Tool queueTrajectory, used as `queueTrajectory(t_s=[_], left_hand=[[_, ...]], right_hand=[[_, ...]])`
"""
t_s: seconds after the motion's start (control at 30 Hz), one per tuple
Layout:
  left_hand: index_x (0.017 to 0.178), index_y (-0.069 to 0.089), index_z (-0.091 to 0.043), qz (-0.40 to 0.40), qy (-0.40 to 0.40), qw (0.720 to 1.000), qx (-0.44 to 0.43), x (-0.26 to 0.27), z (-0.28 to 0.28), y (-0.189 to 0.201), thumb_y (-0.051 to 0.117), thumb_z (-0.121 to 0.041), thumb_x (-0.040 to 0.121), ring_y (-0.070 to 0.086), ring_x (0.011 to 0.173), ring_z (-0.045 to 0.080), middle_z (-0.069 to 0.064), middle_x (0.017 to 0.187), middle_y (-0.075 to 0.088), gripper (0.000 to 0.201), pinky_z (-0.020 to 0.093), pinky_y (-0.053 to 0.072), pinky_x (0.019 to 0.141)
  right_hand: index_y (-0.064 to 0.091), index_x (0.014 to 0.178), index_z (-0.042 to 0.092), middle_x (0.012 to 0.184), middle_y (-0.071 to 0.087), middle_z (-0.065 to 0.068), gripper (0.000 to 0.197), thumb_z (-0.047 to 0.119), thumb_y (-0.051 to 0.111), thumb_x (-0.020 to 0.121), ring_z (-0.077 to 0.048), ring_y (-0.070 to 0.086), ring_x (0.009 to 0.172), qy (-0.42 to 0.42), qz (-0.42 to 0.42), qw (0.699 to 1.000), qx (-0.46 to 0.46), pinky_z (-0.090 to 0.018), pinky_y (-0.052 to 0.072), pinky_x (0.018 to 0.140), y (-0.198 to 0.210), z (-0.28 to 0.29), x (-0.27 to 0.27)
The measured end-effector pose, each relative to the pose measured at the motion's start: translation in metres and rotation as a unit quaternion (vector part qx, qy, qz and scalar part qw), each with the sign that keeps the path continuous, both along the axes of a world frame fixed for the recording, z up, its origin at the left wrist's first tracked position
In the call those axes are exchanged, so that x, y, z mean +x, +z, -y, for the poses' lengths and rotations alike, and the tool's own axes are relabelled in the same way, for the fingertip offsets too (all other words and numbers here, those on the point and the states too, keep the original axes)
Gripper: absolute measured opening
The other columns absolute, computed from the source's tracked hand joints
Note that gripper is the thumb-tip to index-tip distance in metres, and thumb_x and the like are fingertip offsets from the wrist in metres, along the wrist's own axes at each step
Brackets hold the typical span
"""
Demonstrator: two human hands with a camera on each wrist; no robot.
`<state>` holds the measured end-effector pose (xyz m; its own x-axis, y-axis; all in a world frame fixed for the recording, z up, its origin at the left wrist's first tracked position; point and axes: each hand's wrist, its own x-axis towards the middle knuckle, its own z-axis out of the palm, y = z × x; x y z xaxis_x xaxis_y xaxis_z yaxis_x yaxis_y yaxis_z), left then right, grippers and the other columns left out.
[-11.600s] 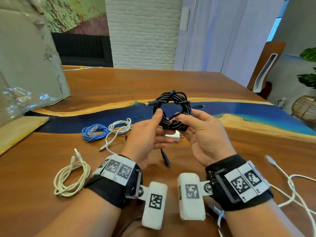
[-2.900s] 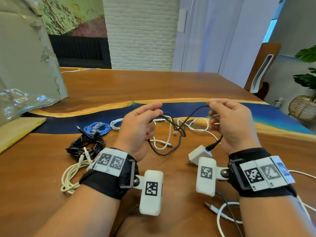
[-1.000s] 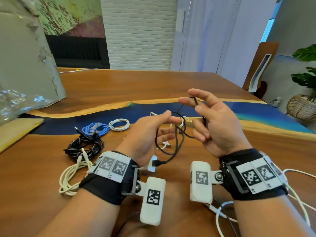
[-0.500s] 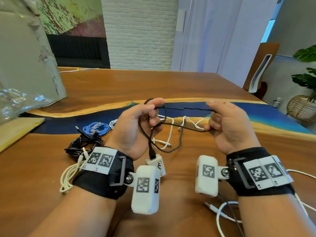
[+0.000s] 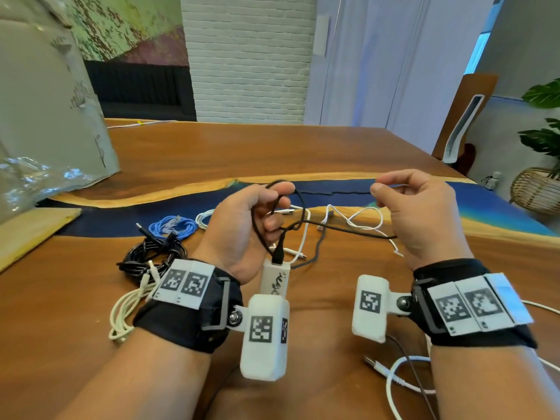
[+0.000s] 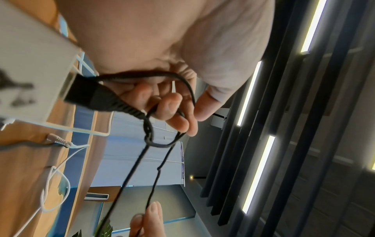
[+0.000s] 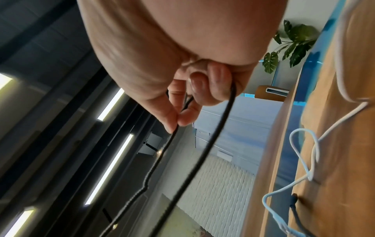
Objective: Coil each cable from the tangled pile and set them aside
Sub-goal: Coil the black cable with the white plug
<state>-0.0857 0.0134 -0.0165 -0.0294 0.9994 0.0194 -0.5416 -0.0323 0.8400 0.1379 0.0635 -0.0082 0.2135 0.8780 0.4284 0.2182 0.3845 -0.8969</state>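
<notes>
A wooden table (image 5: 303,153) is seen, crossed by a blue resin band edged in pale wood; on the band a coiled blue cable (image 5: 173,227) is laid, with a small white coil (image 5: 206,219) just beside it; nearer, a black coiled cable (image 5: 151,253) is set on the wood, touched by a cream coiled cable (image 5: 127,310); loose white cables (image 5: 357,218) are spread near the middle; another white cable (image 5: 394,377) is laid at the near right; a grey sheet in clear wrapping (image 5: 45,131) is stood at the far left, beside a pale wooden board (image 5: 30,228).
</notes>
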Motion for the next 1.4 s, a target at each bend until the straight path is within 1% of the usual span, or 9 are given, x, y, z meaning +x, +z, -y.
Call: queueTrajectory(t_s=[0.17,0.4,0.53,0.73,0.87,1.0,1.2,1.3,1.4], left_hand=[[0.111,0.074,-0.003,0.023,-0.037,0.999,0.010,0.004,0.001,0.001,0.041,-0.020,0.101,0.047,0.057,0.012,0.003,0.081,0.065,0.038,0.024,0.033,0.052],[0.112,0.077,-0.003,0.008,-0.085,0.996,0.007,0.009,0.003,-0.002,0.040,-0.027,0.103,0.043,0.057,0.011,0.003,0.084,0.064,0.044,0.024,0.030,0.052],[0.108,0.080,-0.009,-0.005,-0.093,0.995,0.033,0.008,0.004,-0.002,0.045,-0.028,0.097,0.038,0.059,0.013,0.002,0.084,0.061,0.041,0.027,0.027,0.056],[0.111,0.077,-0.009,0.044,-0.060,0.995,0.062,0.000,0.000,-0.002,0.050,-0.029,0.090,0.026,0.057,0.011,-0.003,0.074,0.041,0.039,0.034,0.015,0.063],[0.111,0.076,-0.011,0.056,-0.049,0.994,0.081,0.001,0.000,-0.001,0.046,-0.027,0.097,0.027,0.059,0.012,-0.002,0.073,0.042,0.037,0.031,0.020,0.062],[0.115,0.075,-0.014,0.025,-0.060,0.995,0.078,0.001,0.002,0.000,0.044,-0.029,0.102,0.029,0.058,0.012,-0.002,0.071,0.040,0.037,0.028,0.027,0.057],[0.124,0.075,-0.017,-0.039,-0.097,0.993,0.050,0.008,0.006,-0.004,0.042,-0.035,0.105,0.027,0.061,0.013,-0.003,0.071,0.038,0.041,0.036,0.015,0.066],[0.126,0.073,-0.018,-0.039,-0.120,0.991,0.047,0.009,0.007,-0.003,0.041,-0.045,0.103,0.030,0.061,0.014,-0.001,0.073,0.040,0.048,0.033,0.019,0.062],[0.127,0.073,-0.018,-0.025,-0.149,0.987,0.054,0.005,0.007,-0.001,0.041,-0.059,0.096,0.032,0.062,0.016,0.002,0.073,0.045,0.060,0.035,0.022,0.062]], right_hand=[[0.077,0.091,0.025,0.084,0.075,0.000,0.014,0.014,0.069,0.094,-0.007,0.065,0.076,0.060,0.101,0.991,-0.060,-0.024,0.046,0.068,-0.003,0.003,-0.007],[0.073,0.121,0.032,0.118,0.070,0.021,0.028,0.018,0.065,0.098,0.006,0.058,0.118,0.151,0.216,0.965,-0.004,-0.012,0.043,0.096,0.001,0.019,-0.035],[0.075,0.117,0.026,0.106,0.076,0.007,0.026,0.011,0.064,0.098,-0.004,0.069,0.105,0.172,0.127,0.977,0.021,-0.029,0.056,0.095,-0.002,0.019,-0.042],[0.075,0.107,0.025,0.099,0.075,0.007,0.019,0.011,0.067,0.096,-0.005,0.070,0.094,0.098,0.064,0.993,0.035,-0.019,0.056,0.083,-0.004,0.015,-0.037],[0.073,0.107,0.019,0.092,0.077,-0.007,0.013,0.014,0.066,0.098,-0.027,0.073,0.081,0.171,0.062,0.982,-0.053,-0.024,0.060,0.072,-0.008,0.017,-0.043],[0.074,0.113,0.024,0.100,0.078,-0.002,0.017,0.019,0.066,0.098,-0.011,0.072,0.093,0.216,0.069,0.973,-0.037,-0.019,0.055,0.080,-0.008,0.021,-0.046],[0.076,0.114,0.030,0.108,0.077,0.005,0.024,0.016,0.069,0.096,-0.008,0.070,0.106,0.215,0.085,0.972,0.027,-0.026,0.055,0.092,-0.004,0.020,-0.043],[0.078,0.096,0.023,0.088,0.078,0.005,0.009,0.016,0.073,0.094,-0.007,0.072,0.086,0.203,0.097,0.974,0.024,-0.023,0.056,0.079,-0.005,0.020,-0.042],[0.071,0.087,0.012,0.069,0.067,-0.009,0.011,0.014,0.068,0.097,-0.026,0.066,0.066,0.198,0.063,0.978,0.000,-0.035,0.056,0.070,-0.005,0.019,-0.040]])
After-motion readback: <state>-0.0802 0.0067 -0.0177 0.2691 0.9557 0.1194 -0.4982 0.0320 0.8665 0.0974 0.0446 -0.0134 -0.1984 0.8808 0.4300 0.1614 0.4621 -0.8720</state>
